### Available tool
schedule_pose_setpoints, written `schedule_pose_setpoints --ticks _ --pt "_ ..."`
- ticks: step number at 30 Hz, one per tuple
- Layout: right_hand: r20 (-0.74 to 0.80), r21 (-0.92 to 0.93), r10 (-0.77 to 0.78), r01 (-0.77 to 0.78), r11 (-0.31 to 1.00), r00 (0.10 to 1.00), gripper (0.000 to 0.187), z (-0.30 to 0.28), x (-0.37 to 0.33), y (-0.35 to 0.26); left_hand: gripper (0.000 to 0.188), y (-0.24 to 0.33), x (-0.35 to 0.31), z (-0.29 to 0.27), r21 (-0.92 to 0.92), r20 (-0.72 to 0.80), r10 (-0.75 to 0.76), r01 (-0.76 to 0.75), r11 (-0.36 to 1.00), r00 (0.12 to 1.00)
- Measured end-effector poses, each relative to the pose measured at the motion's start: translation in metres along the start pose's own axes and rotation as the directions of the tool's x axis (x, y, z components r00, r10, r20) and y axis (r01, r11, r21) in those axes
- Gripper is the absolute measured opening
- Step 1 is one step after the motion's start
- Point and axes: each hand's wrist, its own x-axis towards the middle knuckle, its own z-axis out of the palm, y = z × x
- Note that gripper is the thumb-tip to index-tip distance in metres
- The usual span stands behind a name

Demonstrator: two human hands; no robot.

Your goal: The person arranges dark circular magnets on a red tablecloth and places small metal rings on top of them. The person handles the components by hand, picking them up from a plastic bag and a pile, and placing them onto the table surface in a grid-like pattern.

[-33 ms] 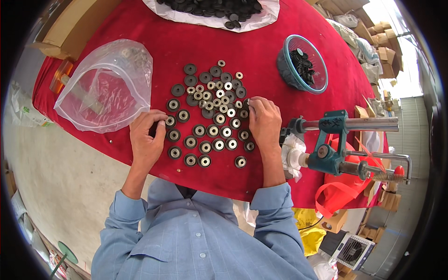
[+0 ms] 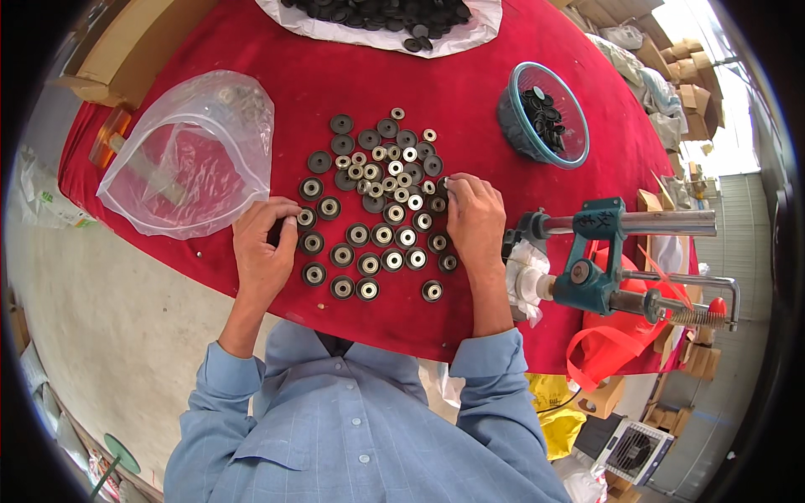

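Note:
My left hand is at the left side of a spread of parts, thumb and forefinger closed on the edge of a black wheel with a metal bearing in its middle. At the right side, my right hand has its fingertips bent together on a dark wheel, mostly covered by them. Between the hands lie several black wheels with bearings seated in them, such as one wheel near the front. Loose silver bearings are heaped further back, among plain black wheels with no bearing in them.
A hand press with teal castings stands right of my right hand. Behind it is a clear blue-rimmed tub of black parts. An open clear plastic bag lies left on the red cloth. A white sack of black wheels sits at the back.

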Motion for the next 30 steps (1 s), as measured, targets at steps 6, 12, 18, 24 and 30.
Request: schedule_pose_setpoints --ticks 6,12,18,24,30 --pt "0.022 -0.062 -0.054 0.056 0.997 0.998 0.021 -0.002 -0.008 -0.002 0.013 0.001 0.000 -0.001 0.015 0.017 -0.003 0.002 1.000 1.000" --pt "0.023 -0.065 -0.048 0.050 0.997 0.999 0.027 -0.001 -0.012 -0.003 0.013 0.002 0.001 -0.001 0.013 0.022 -0.005 0.004 1.000 1.000" --pt "0.013 -0.121 -0.038 0.039 0.992 0.999 0.034 -0.001 -0.015 -0.009 0.012 0.002 0.000 -0.001 0.019 0.020 -0.008 0.008 1.000 1.000" --pt "0.004 -0.156 -0.013 0.014 0.988 1.000 0.037 -0.001 -0.024 -0.016 0.013 0.000 -0.001 -0.001 0.022 0.023 -0.011 0.011 1.000 1.000" --pt "0.079 -0.152 -0.050 0.062 0.986 0.996 0.027 -0.008 -0.001 -0.014 0.012 0.001 0.000 0.000 0.018 0.006 0.010 -0.010 1.000 1.000"
